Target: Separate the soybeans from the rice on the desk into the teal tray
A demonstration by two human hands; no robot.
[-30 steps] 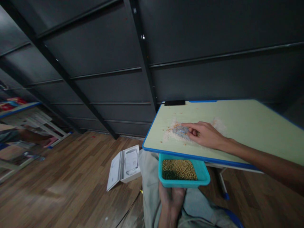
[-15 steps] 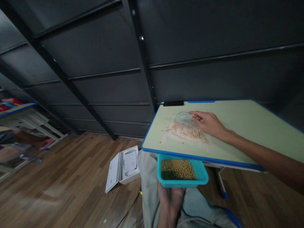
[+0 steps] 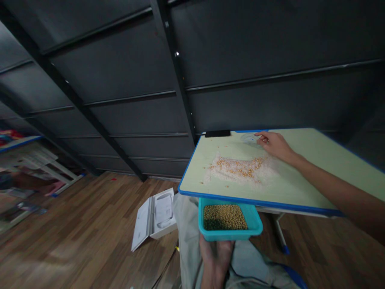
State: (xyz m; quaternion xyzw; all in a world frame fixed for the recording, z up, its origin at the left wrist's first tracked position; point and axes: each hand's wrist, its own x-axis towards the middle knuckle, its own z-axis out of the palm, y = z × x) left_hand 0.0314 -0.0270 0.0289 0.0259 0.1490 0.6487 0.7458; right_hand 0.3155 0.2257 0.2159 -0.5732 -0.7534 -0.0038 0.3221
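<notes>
My left hand (image 3: 217,255) supports a teal plastic tray (image 3: 255,224) from below, over my lap and under the table's front edge. In the tray lie tan soybeans (image 3: 230,214) with a patch of dark green beans (image 3: 213,224) at its left. Near the table's back edge, the closed fingers of my right hand (image 3: 275,145) pinch a clear round lid (image 3: 249,138) by its right side. In front of that hand, yellow corn kernels (image 3: 240,171) are spread in a heap of pale grains (image 3: 221,174) that look like rice.
The light green table (image 3: 309,176) has a blue rim. A flat black object (image 3: 217,133) lies at its back left edge. An opened white box (image 3: 162,210) and a cable (image 3: 165,265) are on the wooden floor. Another person's arm (image 3: 33,182) shows at far left.
My right hand has moved the clear lid back and to the right, away from the heap. More corn kernels now show at the heap's right side. The left hand keeps the tray in place.
</notes>
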